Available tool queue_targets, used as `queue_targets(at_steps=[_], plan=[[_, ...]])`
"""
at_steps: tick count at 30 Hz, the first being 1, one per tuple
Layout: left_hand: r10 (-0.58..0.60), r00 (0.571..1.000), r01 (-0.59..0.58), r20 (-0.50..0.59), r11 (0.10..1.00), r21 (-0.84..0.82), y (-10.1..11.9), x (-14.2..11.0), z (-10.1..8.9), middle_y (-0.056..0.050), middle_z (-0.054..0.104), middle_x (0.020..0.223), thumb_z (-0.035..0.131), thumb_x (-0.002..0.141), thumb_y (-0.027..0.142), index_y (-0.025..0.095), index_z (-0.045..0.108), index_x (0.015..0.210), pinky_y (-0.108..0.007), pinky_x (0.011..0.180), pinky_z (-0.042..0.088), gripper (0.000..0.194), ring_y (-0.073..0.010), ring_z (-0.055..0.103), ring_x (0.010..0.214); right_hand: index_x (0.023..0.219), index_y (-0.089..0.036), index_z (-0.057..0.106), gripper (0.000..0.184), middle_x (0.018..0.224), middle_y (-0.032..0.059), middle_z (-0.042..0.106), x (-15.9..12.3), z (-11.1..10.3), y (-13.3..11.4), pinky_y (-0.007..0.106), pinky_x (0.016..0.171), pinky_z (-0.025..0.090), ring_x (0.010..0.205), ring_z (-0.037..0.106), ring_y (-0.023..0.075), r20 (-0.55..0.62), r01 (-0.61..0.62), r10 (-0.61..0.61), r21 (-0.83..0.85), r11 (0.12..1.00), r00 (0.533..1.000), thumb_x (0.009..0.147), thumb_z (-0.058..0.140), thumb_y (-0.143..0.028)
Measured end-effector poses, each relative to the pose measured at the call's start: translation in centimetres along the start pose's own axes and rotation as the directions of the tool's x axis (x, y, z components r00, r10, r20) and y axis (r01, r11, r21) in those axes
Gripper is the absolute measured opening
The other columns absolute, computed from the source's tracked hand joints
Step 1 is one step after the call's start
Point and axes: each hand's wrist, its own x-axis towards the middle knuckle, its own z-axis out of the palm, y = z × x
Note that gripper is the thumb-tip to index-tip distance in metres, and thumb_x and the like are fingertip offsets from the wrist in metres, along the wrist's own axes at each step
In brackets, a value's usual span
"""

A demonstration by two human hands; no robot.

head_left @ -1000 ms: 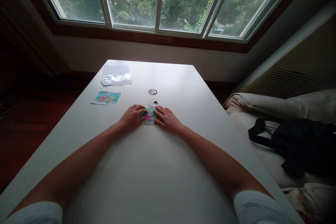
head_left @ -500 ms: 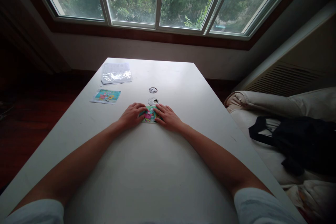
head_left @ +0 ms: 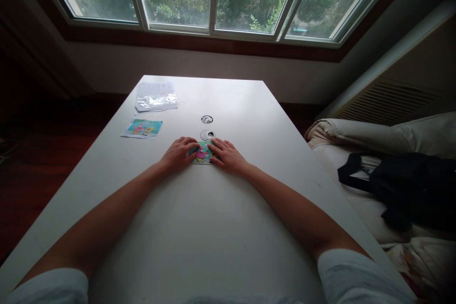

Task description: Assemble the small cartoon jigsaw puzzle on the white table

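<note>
A small rectangular cartoon picture card (head_left: 203, 154) in pink, green and yellow lies flat in the middle of the table. My left hand (head_left: 180, 153) rests on its left end, fingers stretched and slightly curled. Over the right end lies my right hand (head_left: 230, 156) with its fingers spread, covering part of the picture. Just beyond the card is a round silvery disc (head_left: 204, 136) with a dark spot on it. Farther back sits a second round piece (head_left: 207, 119), grey and dark. The card's two ends are hidden under my fingers.
On the left of the white table (head_left: 199, 228) lies a larger cartoon picture sheet (head_left: 144, 128). Behind it are papers in a clear plastic sleeve (head_left: 156, 97). A cream sofa (head_left: 327, 152) with a black bag (head_left: 409, 185) stands at the right, and a window (head_left: 213, 0) is ahead.
The whole view has shifted slightly. Both hands stay on the card with almost the same finger positions, and nothing has been picked up or put down.
</note>
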Motion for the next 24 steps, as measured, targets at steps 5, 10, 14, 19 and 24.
queue_targets(at_steps=[5,10,14,19,24], plan=[[-0.003,1.000,0.003,-0.004,1.000,-0.006,-0.04,0.00,0.06,-0.006,0.063,0.132,0.056,0.095,0.032,0.028,0.066,0.126,-0.047,0.107,0.045,0.033,-0.0273,0.056,0.121,0.160,-0.024,0.036,0.064,0.168,0.0092,0.028,0.01,-0.12,-0.09,0.051,0.128,0.020,0.157,0.024,0.0274,0.005,-0.004,0.004,0.004,1.000,1.000,0.105,0.038,-0.056],[-0.011,1.000,0.011,-0.005,1.000,-0.013,0.09,0.01,0.00,-0.006,0.063,0.132,0.056,0.095,0.031,0.029,0.066,0.126,-0.047,0.107,0.045,0.033,-0.0278,0.055,0.122,0.160,-0.022,0.037,0.065,0.168,0.0101,0.028,-0.04,-0.35,-0.25,0.050,0.128,0.019,0.157,0.024,0.0277,0.008,-0.006,0.006,0.001,1.000,1.000,0.105,0.036,-0.056],[-0.011,1.000,0.011,-0.001,1.000,-0.009,0.11,0.01,-0.05,-0.006,0.063,0.132,0.055,0.095,0.032,0.028,0.066,0.126,-0.047,0.107,0.046,0.033,-0.0277,0.055,0.121,0.160,-0.021,0.037,0.065,0.168,0.0109,0.029,-0.06,-0.44,-0.31,0.050,0.128,0.019,0.157,0.024,0.0277,0.008,-0.003,0.003,-0.002,1.000,1.000,0.105,0.036,-0.056],[-0.006,1.000,0.006,0.002,1.000,-0.010,0.06,0.03,0.02,-0.006,0.063,0.132,0.055,0.095,0.032,0.029,0.066,0.126,-0.048,0.106,0.046,0.033,-0.0277,0.056,0.121,0.160,-0.022,0.037,0.065,0.168,0.0101,0.028,-0.07,-0.46,-0.29,0.050,0.128,0.020,0.157,0.024,0.0275,0.011,-0.007,0.007,0.004,1.000,1.000,0.105,0.036,-0.056],[-0.009,1.000,0.009,-0.004,1.000,-0.013,0.13,0.03,-0.03,-0.005,0.063,0.132,0.055,0.095,0.032,0.030,0.067,0.126,-0.047,0.106,0.046,0.033,-0.0277,0.055,0.122,0.161,-0.024,0.036,0.064,0.168,0.0098,0.029,-0.07,-0.39,-0.23,0.050,0.128,0.020,0.157,0.024,0.0273,0.010,-0.007,0.007,0.006,1.000,1.000,0.105,0.037,-0.056]])
